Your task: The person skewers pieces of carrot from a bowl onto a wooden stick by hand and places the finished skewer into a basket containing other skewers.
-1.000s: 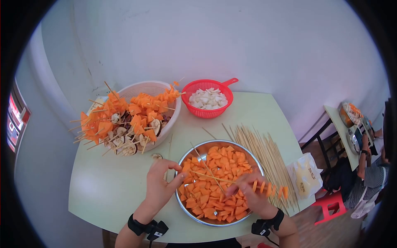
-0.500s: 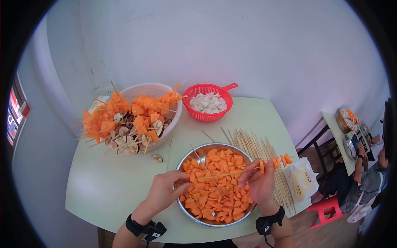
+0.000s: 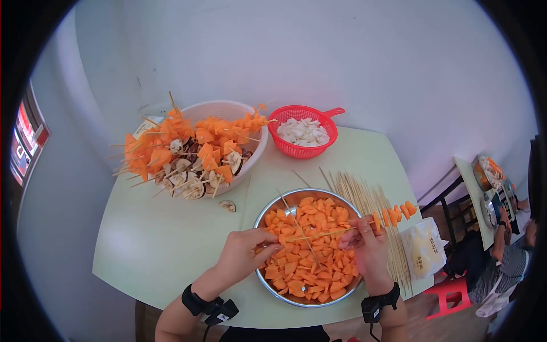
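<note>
Raised carrot slices (image 3: 394,217) at right since earlier, gripping their skewer (image 3: 319,234) in the right hand (image 3: 369,251), leaving its bare end beside the left hand (image 3: 246,249); cannot tell if closed.

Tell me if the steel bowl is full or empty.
Partly full: orange pieces cover most of the bowl, but bare metal shows inside its rim.

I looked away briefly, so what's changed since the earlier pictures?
The right hand moved up and right in view, tilting the skewer so its carrot slices sit higher. The left hand edged right over the bowl. Nothing was visibly grasped or let go. The loose stick, basket and colander stayed put.
</note>
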The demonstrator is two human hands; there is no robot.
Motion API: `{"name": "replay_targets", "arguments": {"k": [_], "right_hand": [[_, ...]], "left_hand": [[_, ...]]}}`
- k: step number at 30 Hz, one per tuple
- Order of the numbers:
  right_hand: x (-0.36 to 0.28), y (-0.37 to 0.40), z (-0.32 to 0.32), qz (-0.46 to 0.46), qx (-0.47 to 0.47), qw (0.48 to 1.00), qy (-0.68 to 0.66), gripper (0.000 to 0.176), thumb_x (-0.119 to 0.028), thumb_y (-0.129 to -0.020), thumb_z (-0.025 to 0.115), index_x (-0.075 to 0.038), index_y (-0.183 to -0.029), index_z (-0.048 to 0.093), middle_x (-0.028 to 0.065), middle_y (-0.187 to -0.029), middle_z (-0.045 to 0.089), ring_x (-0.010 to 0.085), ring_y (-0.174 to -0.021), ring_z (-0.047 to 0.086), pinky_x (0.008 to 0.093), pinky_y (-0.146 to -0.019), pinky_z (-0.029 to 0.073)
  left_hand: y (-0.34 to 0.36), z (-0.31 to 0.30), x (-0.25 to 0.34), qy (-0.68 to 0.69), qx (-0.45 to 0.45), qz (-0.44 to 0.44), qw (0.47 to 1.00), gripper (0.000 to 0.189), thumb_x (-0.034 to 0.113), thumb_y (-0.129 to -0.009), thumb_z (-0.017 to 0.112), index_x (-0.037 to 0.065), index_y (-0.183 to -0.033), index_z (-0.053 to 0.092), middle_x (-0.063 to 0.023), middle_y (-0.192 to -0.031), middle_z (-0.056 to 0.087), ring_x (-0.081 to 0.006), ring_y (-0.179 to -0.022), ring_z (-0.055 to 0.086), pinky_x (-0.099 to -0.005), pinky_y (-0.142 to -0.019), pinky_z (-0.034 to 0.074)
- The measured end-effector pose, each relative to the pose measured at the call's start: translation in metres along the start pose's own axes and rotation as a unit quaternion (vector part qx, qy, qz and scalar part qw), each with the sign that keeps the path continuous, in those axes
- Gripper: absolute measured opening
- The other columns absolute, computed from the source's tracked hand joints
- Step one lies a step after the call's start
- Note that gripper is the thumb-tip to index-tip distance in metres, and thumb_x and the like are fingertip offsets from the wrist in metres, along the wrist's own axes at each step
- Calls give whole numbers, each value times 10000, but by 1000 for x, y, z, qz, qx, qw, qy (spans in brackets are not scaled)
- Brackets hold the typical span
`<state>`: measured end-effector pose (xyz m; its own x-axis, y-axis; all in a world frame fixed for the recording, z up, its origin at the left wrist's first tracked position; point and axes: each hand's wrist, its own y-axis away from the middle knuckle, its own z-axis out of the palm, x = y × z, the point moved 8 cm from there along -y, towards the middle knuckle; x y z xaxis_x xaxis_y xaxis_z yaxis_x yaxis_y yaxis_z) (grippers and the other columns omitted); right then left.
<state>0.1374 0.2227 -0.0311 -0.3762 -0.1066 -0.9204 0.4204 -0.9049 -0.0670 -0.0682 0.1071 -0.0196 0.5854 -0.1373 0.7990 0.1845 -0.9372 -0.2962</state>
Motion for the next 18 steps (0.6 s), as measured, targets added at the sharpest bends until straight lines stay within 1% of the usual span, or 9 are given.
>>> {"name": "replay_targets", "arguments": {"k": [3,5,6,9,11,12,14,18], "right_hand": [[2,-1,-1,22,4,1000,-10,223,-228,-922,489,-8,-913,532,127,-686,627,210,-584,640,264,-511,521],[3,-1,-2,27,7,1000,-14,224,-230,-923,487,-12,-912,533,122,-677,625,209,-580,639,264,-513,521],[4,-1,-2,32,9,999,-18,224,-232,-925,484,-15,-910,533,118,-669,624,208,-575,638,265,-514,521],[7,-1,-2,41,10,999,-27,222,-232,-925,484,-17,-906,533,117,-665,622,208,-572,636,266,-513,520],[8,-2,-2,45,11,998,-33,222,-232,-924,485,-16,-905,533,118,-670,622,208,-571,635,269,-515,521],[9,-2,-2,48,10,998,-39,222,-232,-923,486,-15,-903,532,119,-675,623,209,-570,634,273,-517,523],[9,-1,-1,51,7,998,-40,221,-230,-922,488,-14,-905,532,122,-678,624,209,-574,635,271,-519,521],[8,0,0,56,-6,997,-52,224,-227,-918,494,-6,-912,531,130,-688,625,213,-589,638,271,-529,518]], "left_hand": [[-1,-1,1,28,5,13,1000,142,117,-738,693,26,-826,630,-80,-730,628,-210,-613,607,-273,-555,479],[-2,-2,10,11,14,51,999,132,45,-724,709,-4,-813,625,-77,-718,636,-121,-576,593,-224,-523,467],[-2,-1,9,12,13,52,999,132,45,-724,709,-4,-813,625,-77,-718,636,-121,-576,593,-224,-523,467],[-1,0,9,22,18,64,998,128,43,-713,715,9,-799,626,-73,-705,637,-129,-567,593,-226,-514,464],[-1,-2,16,-2,25,99,995,123,40,-706,716,23,-785,624,-74,-691,635,-145,-556,592,-227,-505,459],[-1,-2,16,-1,23,100,995,123,40,-706,716,23,-785,624,-74,-691,635,-145,-556,592,-227,-505,459],[0,-4,15,-4,29,91,995,140,122,-700,727,62,-774,623,-54,-712,629,-212,-586,592,-273,-528,467],[0,-3,23,-31,14,116,993,152,121,-691,732,64,-776,620,-54,-710,629,-213,-582,590,-278,-527,467]]}}
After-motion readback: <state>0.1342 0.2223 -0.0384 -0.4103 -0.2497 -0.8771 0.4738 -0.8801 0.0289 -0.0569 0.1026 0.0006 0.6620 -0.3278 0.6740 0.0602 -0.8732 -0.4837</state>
